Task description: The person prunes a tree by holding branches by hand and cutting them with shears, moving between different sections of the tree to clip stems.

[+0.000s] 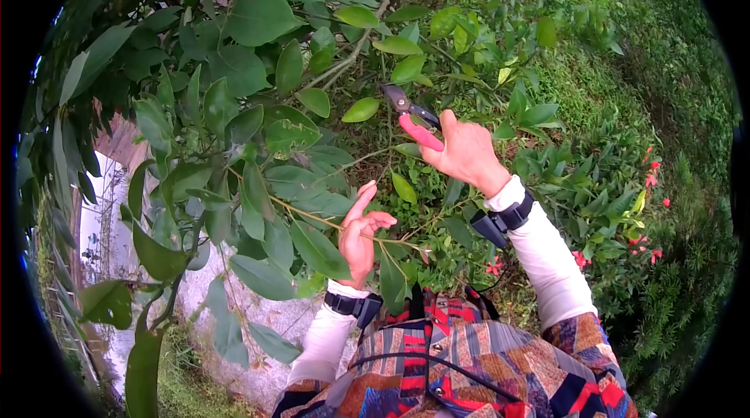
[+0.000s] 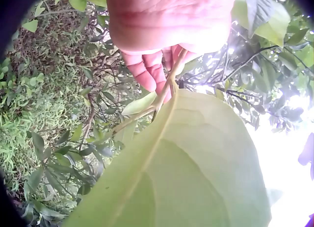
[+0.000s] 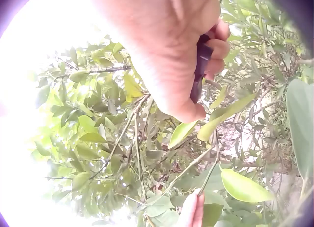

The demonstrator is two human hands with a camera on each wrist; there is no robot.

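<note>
My right hand (image 1: 467,154) grips pruning shears (image 1: 422,132) with a pink-red handle and dark blades. The blades point up and left, beside a thin leafy twig (image 1: 390,117) on the tree. In the right wrist view, the shears' dark part (image 3: 200,65) shows between thumb and fingers. Lower left, my left hand (image 1: 359,242) reaches up among the leaves with its index finger extended. Its fingertips (image 3: 192,210) meet a thin stem in the right wrist view. A leafy branch (image 1: 305,215) crosses the left hand; a large leaf (image 2: 186,163) hangs before its wrist camera.
Dense broad leaves (image 1: 262,19) fill the upper left, with a thicker branch (image 1: 355,51) behind. Red flowers (image 1: 652,179) grow at the right. A pale paved surface (image 1: 250,293) lies below left. Both wrists wear black camera straps.
</note>
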